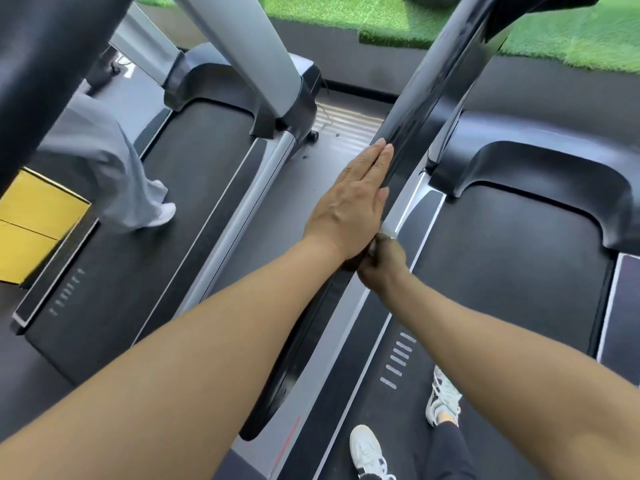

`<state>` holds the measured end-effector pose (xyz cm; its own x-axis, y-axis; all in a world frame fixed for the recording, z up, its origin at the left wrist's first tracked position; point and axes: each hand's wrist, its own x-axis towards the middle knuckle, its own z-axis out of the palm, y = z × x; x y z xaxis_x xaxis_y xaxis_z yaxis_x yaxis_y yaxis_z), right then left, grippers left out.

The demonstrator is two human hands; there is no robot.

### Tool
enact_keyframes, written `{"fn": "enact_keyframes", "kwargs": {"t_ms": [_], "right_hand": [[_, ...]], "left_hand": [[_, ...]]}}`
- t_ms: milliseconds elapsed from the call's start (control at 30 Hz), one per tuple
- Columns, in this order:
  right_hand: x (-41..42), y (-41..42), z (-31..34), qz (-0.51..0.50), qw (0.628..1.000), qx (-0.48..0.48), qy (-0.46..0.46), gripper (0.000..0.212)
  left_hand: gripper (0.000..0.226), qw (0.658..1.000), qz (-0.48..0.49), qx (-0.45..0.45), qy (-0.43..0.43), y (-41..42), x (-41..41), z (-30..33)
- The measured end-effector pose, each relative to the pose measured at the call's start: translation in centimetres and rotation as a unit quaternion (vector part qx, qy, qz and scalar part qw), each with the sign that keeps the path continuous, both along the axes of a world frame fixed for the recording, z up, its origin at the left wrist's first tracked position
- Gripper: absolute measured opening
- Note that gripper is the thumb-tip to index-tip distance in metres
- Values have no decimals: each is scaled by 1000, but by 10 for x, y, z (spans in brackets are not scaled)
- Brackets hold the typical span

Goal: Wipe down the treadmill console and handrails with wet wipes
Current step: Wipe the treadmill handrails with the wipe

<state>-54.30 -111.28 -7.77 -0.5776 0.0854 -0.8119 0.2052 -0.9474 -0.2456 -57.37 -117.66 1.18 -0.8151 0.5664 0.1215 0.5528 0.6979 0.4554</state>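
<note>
**Handrail wipe in hand, console not in view**

The left hand (349, 199) lies flat against the outer side of the black handrail (433, 105), fingers straight and pressed together, pointing up along the bar. Just below it the right hand (381, 263) curls round the rail's inner side and pinches a small pale wad, most likely the wipe (385, 233) (only a sliver shows above the knuckles, so its size and dampness cannot be told).

This looks like the handrail step: one hand steadying the bar, the other working the wipe on the stretch near the person. The rail runs on upward toward the top of the view, and the next move probably calls for sliding the wipe up along it with the grip kept snug, the flat hand giving way ahead of it.

The belt (502, 271) lies below to the right; another person's grey trouser leg (104, 161) stands on the neighbouring treadmill.
</note>
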Motion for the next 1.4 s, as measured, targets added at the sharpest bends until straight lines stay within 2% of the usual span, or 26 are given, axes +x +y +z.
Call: {"fn": "enact_keyframes", "kwargs": {"t_ms": [100, 200, 300, 400, 467, 500, 567, 700, 767, 867, 933, 1000, 1100, 1200, 1267, 1333, 1400], "right_hand": [[56, -49, -23, 55, 997, -48, -5, 18], [97, -80, -21, 113, 992, -52, 2, 24], [74, -59, -6, 94, 995, -26, -1, 27], [38, -36, 4, 63, 998, 15, -3, 19], [41, -41, 3, 59, 997, 39, -12, 15], [52, -50, 3, 59, 998, 22, -9, 17], [87, -72, 3, 107, 994, -13, 6, 27], [120, -86, 9, 222, 975, 24, 19, 36], [95, -68, 11, 175, 984, 17, 11, 42], [53, -43, 10, 77, 997, 10, -16, 25], [51, -46, 6, 65, 997, 28, -3, 20], [66, -61, 1, 71, 997, 3, 31, 15], [114, -92, -13, 133, 990, -29, 20, 32], [151, -115, -17, 167, 982, -91, -3, 28], [145, -111, -8, 182, 980, -86, -8, 31], [121, -95, -1, 140, 988, -64, -3, 49], [96, -78, 10, 104, 993, -39, 31, 49]], "left_hand": [[52, 1000, 11, -4, -19, -12, 11, 2], [52, 1000, 13, -6, -27, -42, 43, -1], [52, 999, 13, -9, -37, -75, 78, -5], [52, 999, 20, -11, -45, -98, 100, -9], [52, 999, 22, -9, -44, -104, 109, -13], [54, 999, 26, -7, -38, -105, 112, -16], [54, 999, 37, -6, -23, -105, 115, -19], [51, 999, 44, 1, -18, -105, 115, -21], [51, 999, 38, 6, -14, -106, 113, -21], [55, 999, 27, 18, -10, -106, 113, -23], [56, 999, 28, 25, -9, -106, 113, -23], [56, 999, 32, 24, -3, -105, 112, -23], [56, 999, 34, 24, 4, -105, 112, -23], [55, 999, 33, 24, 16, -105, 113, -24], [55, 999, 35, 21, 22, -105, 113, -25], [55, 999, 38, 18, 21, -105, 113, -25], [53, 999, 41, 16, 13, -105, 113, -25]]}}
